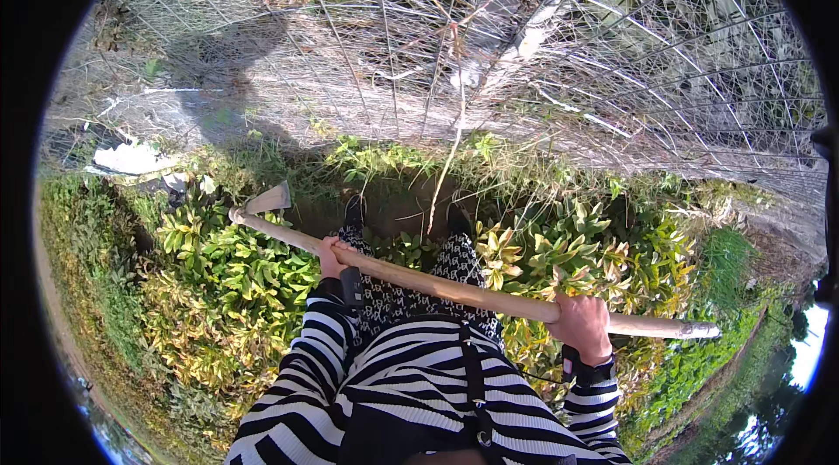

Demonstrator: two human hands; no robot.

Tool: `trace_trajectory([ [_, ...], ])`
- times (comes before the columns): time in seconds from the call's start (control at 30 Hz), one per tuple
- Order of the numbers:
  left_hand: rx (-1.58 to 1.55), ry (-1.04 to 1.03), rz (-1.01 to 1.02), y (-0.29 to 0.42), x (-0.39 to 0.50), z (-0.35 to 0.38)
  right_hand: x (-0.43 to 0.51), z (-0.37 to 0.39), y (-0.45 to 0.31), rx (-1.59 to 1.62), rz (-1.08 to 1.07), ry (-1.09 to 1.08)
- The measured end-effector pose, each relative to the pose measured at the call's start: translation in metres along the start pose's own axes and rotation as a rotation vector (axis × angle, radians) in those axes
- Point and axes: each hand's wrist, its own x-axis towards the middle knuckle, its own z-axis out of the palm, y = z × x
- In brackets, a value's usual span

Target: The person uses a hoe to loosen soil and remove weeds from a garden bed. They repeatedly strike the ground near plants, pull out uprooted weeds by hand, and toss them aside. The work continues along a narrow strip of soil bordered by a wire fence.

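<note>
A hoe with a long wooden handle [452,288] lies slantwise across the front of my body. Its flat metal blade [269,199] is at the upper left, just above leafy plants. My left hand [332,258] grips the shaft on the blade side, near my thigh. Farther along, my right hand [582,326] is closed around the handle, close to its pale butt end [700,330]. Both wrists carry dark bands. Between my feet is a patch of dark bare soil [406,208], partly in shade.
A wire mesh fence [387,39] stands ahead, tangled with dry stems. One dry vine [453,157] hangs down before me. Low green and yellowing plants [229,268] flank me, with more plants [577,245] at right. A white object [134,159] lies by the fence at left.
</note>
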Motion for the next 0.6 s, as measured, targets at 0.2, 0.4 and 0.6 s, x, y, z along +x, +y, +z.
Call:
trace_trajectory([
  [0.2,-0.156,0.115,0.097,-0.081,-0.041,0.004,0.001,0.004,0.070,-0.056,-0.109,-0.096],
  [0.4,-0.295,0.051,-0.087,-0.115,-0.030,-0.027,-0.026,0.011,0.062,-0.201,-0.076,-0.110],
  [0.6,-0.350,0.040,-0.102,-0.129,0.001,-0.067,-0.074,0.053,-0.002,-0.254,0.112,-0.213],
])
